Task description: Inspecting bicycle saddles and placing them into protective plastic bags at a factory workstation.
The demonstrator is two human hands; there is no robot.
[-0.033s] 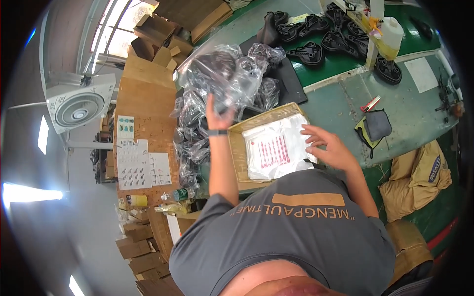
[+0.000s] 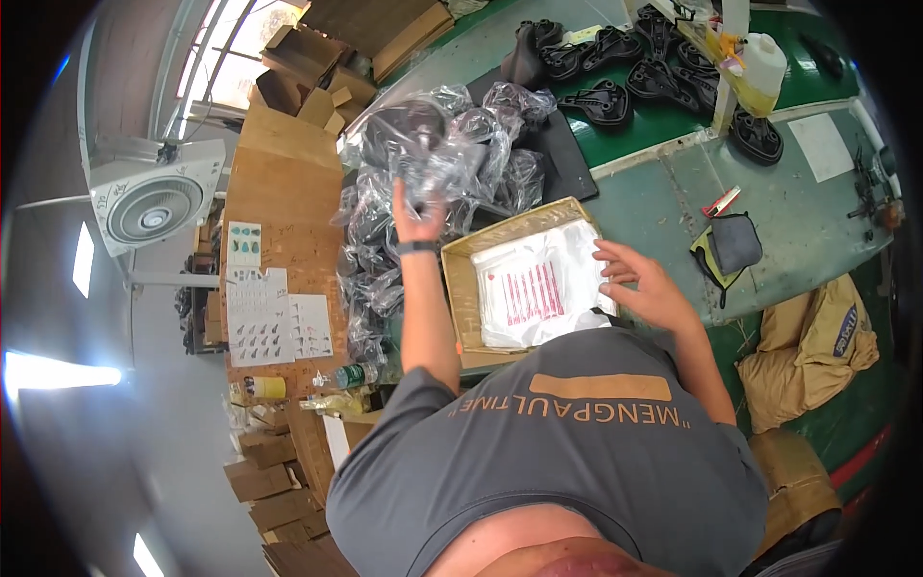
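My left hand (image 2: 419, 221) is closed on the near end of a black bicycle saddle (image 2: 419, 117) in a clear plastic bag. Its thumb points up along the bag, and the plastic partly hides the other fingers. Around and beneath this saddle lies a heap of other bagged saddles (image 2: 510, 178). My right hand (image 2: 649, 287) is empty, its fingers apart and bent at the right side of an open cardboard box (image 2: 460, 298). A stack of flat white plastic bags (image 2: 529, 288) with red print lies inside the box.
Several unbagged black saddles (image 2: 601, 101) rest on the green surface at the far right. A post with a hanging plastic jug (image 2: 764, 72), a red cutter (image 2: 721, 201) and a dark pouch (image 2: 737, 242) are to the right. A fan (image 2: 154, 207) stands left, beyond a wooden board (image 2: 284, 192).
My left hand and the bagged saddle have shifted slightly to the left, and the saddle looks less blurred. My right hand has drawn a little to the right.
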